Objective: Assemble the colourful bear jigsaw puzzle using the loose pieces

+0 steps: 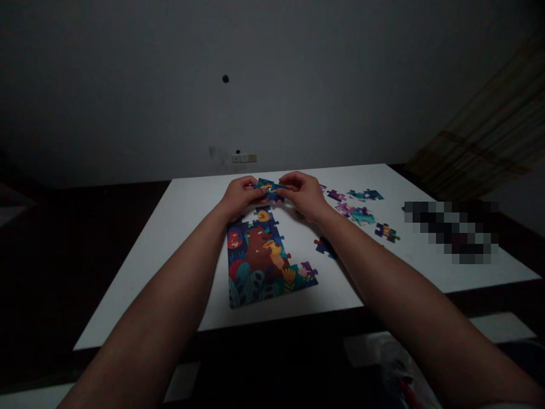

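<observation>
Closed on opposite edges of a blue jigsaw section [268, 185], the fingers [255, 194] of the left hand [237, 199] and right hand [308, 196] apparently keep it from flexing, just beyond the partly assembled jigsaw [259, 255] on the desk [183, 210].

This looks like an ordinary indoor room, perhaps in a home, though the dim light leaves the exact kind uncertain. Beyond the grip, a plain grey wall [340, 85] carries a row of wall sockets [244, 158], with a dark round spot [225, 79] higher up. Far to the right of the grip hangs what looks like a patterned curtain [472, 125]. Beneath the grip stretches a smooth white tabletop [183, 227]; on it, just nearer than the grip, a partly assembled cartoon-animal jigsaw [259, 255] suggests leisure at home.
</observation>
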A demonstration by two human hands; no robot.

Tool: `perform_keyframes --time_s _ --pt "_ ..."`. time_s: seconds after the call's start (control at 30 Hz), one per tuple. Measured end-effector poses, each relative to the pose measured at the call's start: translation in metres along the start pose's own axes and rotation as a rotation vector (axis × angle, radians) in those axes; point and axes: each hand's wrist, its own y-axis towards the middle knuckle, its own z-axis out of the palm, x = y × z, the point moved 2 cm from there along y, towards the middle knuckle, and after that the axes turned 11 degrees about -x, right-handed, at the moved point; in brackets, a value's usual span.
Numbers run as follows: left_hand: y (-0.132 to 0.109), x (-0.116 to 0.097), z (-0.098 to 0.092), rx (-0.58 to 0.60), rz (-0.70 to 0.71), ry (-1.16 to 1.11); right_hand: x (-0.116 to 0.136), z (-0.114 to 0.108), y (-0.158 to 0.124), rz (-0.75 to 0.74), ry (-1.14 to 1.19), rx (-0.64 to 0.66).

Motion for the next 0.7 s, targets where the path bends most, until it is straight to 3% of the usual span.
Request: perform_keyframes --time_s 0.43,0.7 --pt "-0.004 0.0 0.005 0.022 -0.007 -0.031 0.002 -0.004 -0.002 -0.003 -0.056 -0.005" --pt "-0.009 -0.006 0.013 0.035 0.061 0.035 0.008 0.001 -0.008 0.0 -0.04 0.098"
